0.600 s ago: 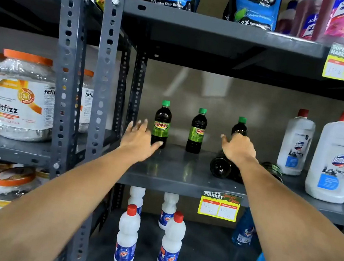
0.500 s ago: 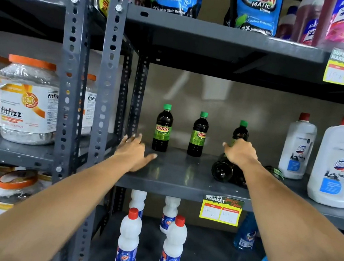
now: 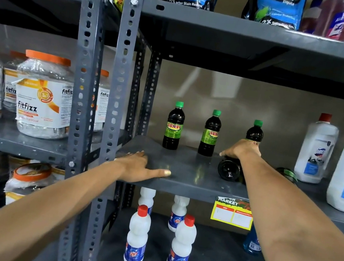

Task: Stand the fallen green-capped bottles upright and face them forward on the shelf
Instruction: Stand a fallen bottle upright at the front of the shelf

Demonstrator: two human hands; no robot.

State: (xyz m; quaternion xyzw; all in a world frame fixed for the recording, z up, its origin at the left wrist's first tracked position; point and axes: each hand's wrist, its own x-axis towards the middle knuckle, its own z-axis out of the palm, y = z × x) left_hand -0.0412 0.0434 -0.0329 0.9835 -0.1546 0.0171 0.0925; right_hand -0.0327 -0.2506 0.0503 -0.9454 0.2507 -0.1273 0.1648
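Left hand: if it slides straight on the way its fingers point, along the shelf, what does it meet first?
Probably nothing soon. The left hand lies flat on the shelf, fingers pointing right along the front edge. That strip looks bare until the fallen bottle under the right hand, likely the first contact, though depth is unclear.

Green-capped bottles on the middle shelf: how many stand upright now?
3: left bottle, middle bottle, right bottle behind the right hand. Others lie fallen.
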